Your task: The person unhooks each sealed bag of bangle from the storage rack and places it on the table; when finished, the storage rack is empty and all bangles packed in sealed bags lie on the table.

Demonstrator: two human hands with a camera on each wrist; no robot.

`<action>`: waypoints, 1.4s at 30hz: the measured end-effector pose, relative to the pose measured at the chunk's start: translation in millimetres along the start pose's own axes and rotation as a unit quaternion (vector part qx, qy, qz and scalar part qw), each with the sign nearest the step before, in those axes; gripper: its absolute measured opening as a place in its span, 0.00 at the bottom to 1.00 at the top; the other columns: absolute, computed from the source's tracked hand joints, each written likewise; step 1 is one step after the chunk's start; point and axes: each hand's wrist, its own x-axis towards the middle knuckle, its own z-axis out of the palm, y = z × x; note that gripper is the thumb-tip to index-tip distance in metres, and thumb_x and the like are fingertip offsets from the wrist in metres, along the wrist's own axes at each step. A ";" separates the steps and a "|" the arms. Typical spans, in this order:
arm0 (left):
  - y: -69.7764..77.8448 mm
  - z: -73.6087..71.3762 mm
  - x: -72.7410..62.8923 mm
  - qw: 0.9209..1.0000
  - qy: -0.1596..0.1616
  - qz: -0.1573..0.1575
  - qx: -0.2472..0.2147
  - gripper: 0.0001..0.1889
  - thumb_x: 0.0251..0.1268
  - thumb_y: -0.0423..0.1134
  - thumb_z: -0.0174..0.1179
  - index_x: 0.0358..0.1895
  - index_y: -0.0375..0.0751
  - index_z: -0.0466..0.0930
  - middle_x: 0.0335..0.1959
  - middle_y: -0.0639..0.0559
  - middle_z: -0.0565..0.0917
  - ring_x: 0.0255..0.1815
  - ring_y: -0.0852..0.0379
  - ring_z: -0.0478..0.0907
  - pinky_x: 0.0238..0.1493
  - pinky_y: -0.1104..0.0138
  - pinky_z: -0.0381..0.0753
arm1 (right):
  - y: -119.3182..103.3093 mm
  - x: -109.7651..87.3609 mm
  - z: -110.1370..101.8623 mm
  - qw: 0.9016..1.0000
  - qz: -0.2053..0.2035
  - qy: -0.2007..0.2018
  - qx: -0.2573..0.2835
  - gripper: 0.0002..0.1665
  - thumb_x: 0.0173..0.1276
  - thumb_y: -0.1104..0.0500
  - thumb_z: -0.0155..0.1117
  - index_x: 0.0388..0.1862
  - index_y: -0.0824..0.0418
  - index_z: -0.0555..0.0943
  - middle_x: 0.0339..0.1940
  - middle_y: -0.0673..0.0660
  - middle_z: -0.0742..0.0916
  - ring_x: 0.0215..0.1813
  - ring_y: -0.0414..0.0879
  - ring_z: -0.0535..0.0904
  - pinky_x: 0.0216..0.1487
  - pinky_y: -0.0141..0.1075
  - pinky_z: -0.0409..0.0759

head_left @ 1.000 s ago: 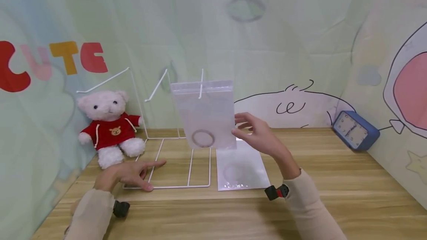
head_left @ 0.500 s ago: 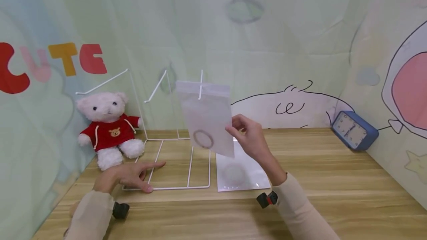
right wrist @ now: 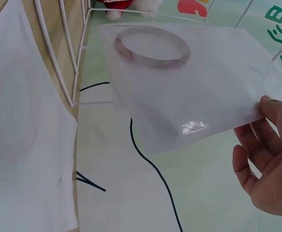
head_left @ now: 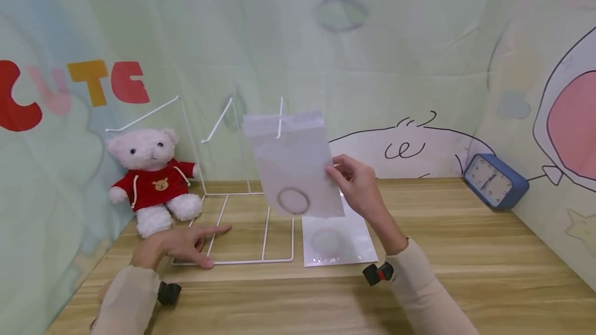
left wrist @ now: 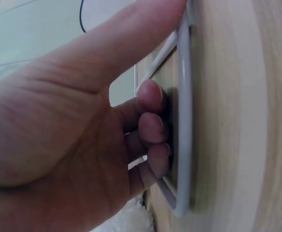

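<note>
A translucent zip bag [head_left: 293,164] with a ring-shaped bangle [head_left: 294,200] inside hangs on the right-hand hook [head_left: 280,118] of a white wire rack [head_left: 233,261]. The hook's tip shows in front of the bag's top. My right hand [head_left: 360,182] pinches the bag's right edge between thumb and fingers; the right wrist view shows the bag [right wrist: 199,92] tilted out from the rack. On the rack's base rests my left hand [head_left: 183,244], index finger straight along the wires and thumb on the front bar. Its other fingers are bent beside the bar [left wrist: 184,121].
A second bag [head_left: 340,242] with a faint ring in it lies on the table right of the rack. Behind the rack's left side sits a white teddy bear [head_left: 158,182] in a red top. A blue clock [head_left: 495,181] stands at the far right. Two other hooks [head_left: 218,120] bear nothing.
The right hand has closed on the bag's edge, moving first slightly left, then back right. The bag's lower part has swung right with it. The left hand stays in place.
</note>
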 end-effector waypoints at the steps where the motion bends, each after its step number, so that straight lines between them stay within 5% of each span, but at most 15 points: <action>1: 0.1 0.1 0.0 1.000 0.000 0.002 0.000 0.47 0.58 0.49 0.73 0.77 0.39 0.59 0.27 0.53 0.71 0.27 0.59 0.67 0.29 0.69 0.65 | 0.0 0.3 -1.7 1.000 0.002 0.000 0.001 0.06 0.72 0.62 0.65 0.43 0.63 0.84 0.33 0.59 0.89 0.30 0.47 0.82 0.33 0.35 0.79; 23: -1.8 -1.7 2.4 1.000 -0.002 0.011 0.009 0.47 0.58 0.48 0.73 0.77 0.38 0.59 0.26 0.54 0.71 0.27 0.61 0.67 0.30 0.69 0.66 | -6.2 6.1 -40.4 0.996 -0.052 0.068 0.003 0.11 0.72 0.63 0.64 0.51 0.58 0.84 0.29 0.58 0.88 0.23 0.46 0.74 0.24 0.30 0.72; 42: 1.5 -1.2 1.9 1.000 -0.001 -0.002 0.001 0.47 0.58 0.47 0.73 0.78 0.39 0.58 0.26 0.53 0.69 0.28 0.59 0.66 0.29 0.68 0.64 | -24.2 3.8 -69.3 0.990 -0.127 0.060 0.022 0.12 0.69 0.70 0.65 0.49 0.63 0.86 0.32 0.58 0.88 0.26 0.41 0.76 0.28 0.27 0.74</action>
